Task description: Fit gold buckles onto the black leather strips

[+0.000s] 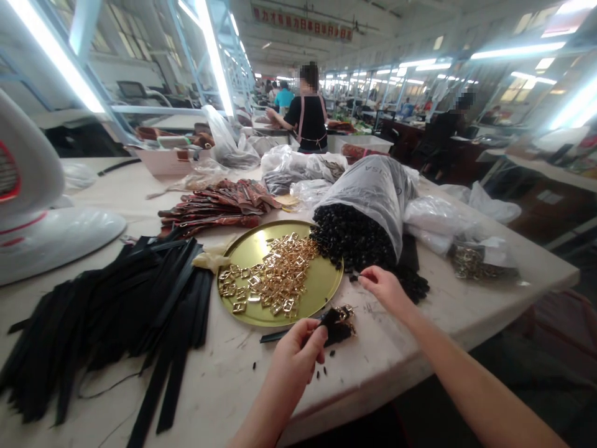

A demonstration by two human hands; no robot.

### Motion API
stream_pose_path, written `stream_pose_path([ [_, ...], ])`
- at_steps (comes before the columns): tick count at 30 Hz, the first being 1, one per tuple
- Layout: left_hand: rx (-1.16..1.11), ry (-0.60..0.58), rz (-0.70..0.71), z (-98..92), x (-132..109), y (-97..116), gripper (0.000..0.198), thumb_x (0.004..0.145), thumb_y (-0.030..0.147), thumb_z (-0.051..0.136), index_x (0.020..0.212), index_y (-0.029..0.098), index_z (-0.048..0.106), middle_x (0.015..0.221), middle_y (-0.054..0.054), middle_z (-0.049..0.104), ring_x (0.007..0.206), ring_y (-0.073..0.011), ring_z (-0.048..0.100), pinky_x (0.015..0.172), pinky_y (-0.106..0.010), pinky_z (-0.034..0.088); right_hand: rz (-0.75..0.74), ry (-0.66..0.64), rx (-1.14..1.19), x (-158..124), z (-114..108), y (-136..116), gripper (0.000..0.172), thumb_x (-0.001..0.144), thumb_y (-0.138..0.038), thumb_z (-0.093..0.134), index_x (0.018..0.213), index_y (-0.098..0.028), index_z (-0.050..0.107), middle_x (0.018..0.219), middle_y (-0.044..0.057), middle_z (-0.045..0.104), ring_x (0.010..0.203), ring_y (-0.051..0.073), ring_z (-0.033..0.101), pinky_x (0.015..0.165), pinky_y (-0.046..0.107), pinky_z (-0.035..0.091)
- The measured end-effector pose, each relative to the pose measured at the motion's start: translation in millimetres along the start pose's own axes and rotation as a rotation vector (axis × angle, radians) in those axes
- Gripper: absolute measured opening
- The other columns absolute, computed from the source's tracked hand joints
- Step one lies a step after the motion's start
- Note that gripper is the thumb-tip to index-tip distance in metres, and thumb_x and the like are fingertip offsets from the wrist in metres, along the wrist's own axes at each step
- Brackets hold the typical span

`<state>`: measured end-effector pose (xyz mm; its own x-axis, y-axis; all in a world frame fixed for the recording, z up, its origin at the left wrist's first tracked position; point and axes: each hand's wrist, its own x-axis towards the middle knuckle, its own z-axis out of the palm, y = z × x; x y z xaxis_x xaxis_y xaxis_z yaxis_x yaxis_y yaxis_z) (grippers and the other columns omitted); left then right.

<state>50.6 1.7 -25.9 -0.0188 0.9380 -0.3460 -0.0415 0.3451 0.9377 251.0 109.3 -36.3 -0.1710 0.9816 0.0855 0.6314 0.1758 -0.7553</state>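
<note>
My left hand is closed around a black strap, thumb on top. At the strap's far end are gold buckles, just over the table. To the right, my right hand pinches a small black piece at its fingertips, beside the heap of small black pieces spilling from a clear plastic bag. A round gold-coloured tray lies beyond my left hand. Many loose gold buckles are piled on it.
A heap of black straps covers the table's left side. Behind the tray lie reddish-brown patterned strips. A white fan base stands far left. Bagged metal parts sit near the right edge. A person in an apron stands beyond.
</note>
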Motion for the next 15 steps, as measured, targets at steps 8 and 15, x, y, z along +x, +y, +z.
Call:
stream_pose_path([
  [8,0.033,0.026,0.085,5.0,-15.8,4.7,0.024,0.073,0.043,0.053,0.074,0.019,0.050,0.043,0.008,0.047,0.031,-0.0049,0.031,0.034,-0.017,0.023,0.230,-0.256,0.960,-65.4,19.0,-57.0,0.026,0.070,-0.036,0.069,0.084,-0.016,0.062,0.070,-0.001,0.062,0.058,0.009,0.056,0.058,0.023,0.047],
  [15,0.346,0.069,0.296,0.0,-41.9,3.7,0.021,0.078,0.037,0.048,0.076,0.019,0.060,0.054,0.004,0.052,0.050,-0.0104,0.047,0.050,-0.020,0.034,0.043,-0.098,0.684,-85.6,24.2,-62.5,0.027,0.070,-0.039,0.067,0.084,-0.017,0.066,0.069,0.001,0.064,0.064,0.015,0.059,0.063,0.030,0.049],
])
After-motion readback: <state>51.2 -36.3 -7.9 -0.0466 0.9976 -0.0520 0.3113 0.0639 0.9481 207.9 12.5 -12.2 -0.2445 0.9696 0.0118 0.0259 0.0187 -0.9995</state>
